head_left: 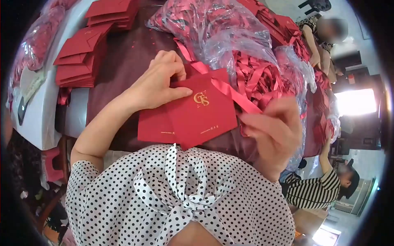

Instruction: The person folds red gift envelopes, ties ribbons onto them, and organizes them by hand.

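Note:
My left hand (168,80) holds a red card or small bag (203,108) with a gold logo, its thumb on the front near the upper left edge. Under it, to the left, lies a second red piece (154,125). A pink-red ribbon (236,96) runs from the top of the front piece toward my right hand (275,127). That hand is blurred, with its fingers bent around the ribbon's end at the right of the piece. More ribbon (186,51) stretches up behind my left hand.
Plastic bags of red ribbons (258,76) lie beyond and right of my hands. Stacks of red folded pieces (78,61) stand at the left of the dark red table (131,53). Two people, one in a striped top (314,190), are at the right.

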Available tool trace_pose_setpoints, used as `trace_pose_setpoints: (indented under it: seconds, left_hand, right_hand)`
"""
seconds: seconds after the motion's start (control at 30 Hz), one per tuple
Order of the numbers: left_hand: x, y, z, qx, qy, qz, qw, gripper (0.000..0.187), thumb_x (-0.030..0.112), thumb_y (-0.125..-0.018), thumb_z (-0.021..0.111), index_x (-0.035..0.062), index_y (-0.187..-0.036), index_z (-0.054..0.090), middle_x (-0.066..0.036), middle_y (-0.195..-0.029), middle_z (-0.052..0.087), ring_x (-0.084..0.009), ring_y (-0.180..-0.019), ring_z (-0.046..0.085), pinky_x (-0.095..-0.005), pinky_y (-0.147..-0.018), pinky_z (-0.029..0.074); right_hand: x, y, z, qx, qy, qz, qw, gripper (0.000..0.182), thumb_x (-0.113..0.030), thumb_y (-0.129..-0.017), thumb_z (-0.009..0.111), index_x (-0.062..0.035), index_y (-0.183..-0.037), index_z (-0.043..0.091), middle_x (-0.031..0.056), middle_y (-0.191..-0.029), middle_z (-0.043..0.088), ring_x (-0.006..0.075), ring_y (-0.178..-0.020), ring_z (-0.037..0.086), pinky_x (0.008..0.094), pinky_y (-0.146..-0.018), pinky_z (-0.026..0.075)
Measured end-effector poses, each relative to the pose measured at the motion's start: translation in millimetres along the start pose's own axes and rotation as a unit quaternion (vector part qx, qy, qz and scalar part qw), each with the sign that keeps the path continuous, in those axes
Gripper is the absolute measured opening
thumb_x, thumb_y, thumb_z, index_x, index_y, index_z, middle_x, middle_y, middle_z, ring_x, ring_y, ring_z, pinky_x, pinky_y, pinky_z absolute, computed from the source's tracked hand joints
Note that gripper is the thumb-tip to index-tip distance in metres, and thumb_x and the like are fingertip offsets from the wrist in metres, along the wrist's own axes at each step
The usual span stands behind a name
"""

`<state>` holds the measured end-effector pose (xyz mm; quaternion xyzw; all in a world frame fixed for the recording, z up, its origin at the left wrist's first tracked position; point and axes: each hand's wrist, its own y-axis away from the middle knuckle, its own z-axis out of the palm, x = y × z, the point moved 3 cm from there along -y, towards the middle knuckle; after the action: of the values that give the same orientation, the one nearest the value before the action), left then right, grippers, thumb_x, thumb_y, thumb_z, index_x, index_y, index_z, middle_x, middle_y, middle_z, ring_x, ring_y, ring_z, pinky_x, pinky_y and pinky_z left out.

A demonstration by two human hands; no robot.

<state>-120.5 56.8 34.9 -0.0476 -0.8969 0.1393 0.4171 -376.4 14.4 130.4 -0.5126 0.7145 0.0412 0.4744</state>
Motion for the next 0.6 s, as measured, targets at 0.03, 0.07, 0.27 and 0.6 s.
trace_pose_setpoints:
  seconds: [0.03, 0.07, 0.27, 0.6]
  left_hand:
    - [-1, 0, 2, -0.001, -0.006, 0.002, 1.000, 0.031, 0.011, -0.067, 0.074, 0.0032, -0.075, 0.045, -0.007, -0.088, 0.044, -0.0240, -0.090, 0.041, -0.0326, -0.082, 0.036]
    - [-1, 1, 3, 0.008, -0.017, 0.028, 0.999, 0.032, 0.012, -0.068, 0.075, 0.0031, -0.075, 0.045, -0.007, -0.089, 0.043, -0.0241, -0.091, 0.041, -0.0326, -0.082, 0.036]
    - [-10, -3, 2, -0.019, 0.074, 0.030, 0.997, 0.031, 0.019, -0.077, 0.072, 0.0040, -0.074, 0.045, -0.005, -0.091, 0.045, -0.0214, -0.092, 0.040, -0.0316, -0.083, 0.035]
    - [-34, -4, 9, -0.080, 0.477, -0.133, 0.865, 0.026, 0.027, -0.096, 0.053, 0.0022, -0.094, 0.060, 0.000, -0.091, 0.051, -0.0078, -0.089, 0.047, -0.0230, -0.080, 0.040]
  right_hand:
    - [-4, -11, 3, 0.011, 0.120, -0.039, 0.992, 0.025, -0.002, -0.062, 0.075, -0.0029, -0.086, 0.071, 0.0099, -0.088, 0.062, 0.0175, -0.069, 0.059, 0.0248, -0.056, 0.047]
    - [-8, -22, 12, 0.022, 0.237, -0.078, 0.968, 0.025, -0.002, -0.063, 0.075, -0.0059, -0.087, 0.072, 0.0109, -0.094, 0.062, 0.0163, -0.073, 0.057, 0.0246, -0.058, 0.047]
    - [68, -68, 83, 0.012, 0.121, -0.078, 0.989, 0.011, -0.012, -0.084, 0.063, -0.0040, -0.089, 0.058, 0.0101, -0.099, 0.061, 0.0295, -0.084, 0.054, 0.0378, -0.074, 0.045]
    - [80, -69, 91, 0.054, 0.038, -0.034, 0.997, 0.010, -0.011, -0.084, 0.064, -0.0030, -0.090, 0.064, 0.0081, -0.085, 0.063, 0.0259, -0.077, 0.058, 0.0338, -0.067, 0.046]
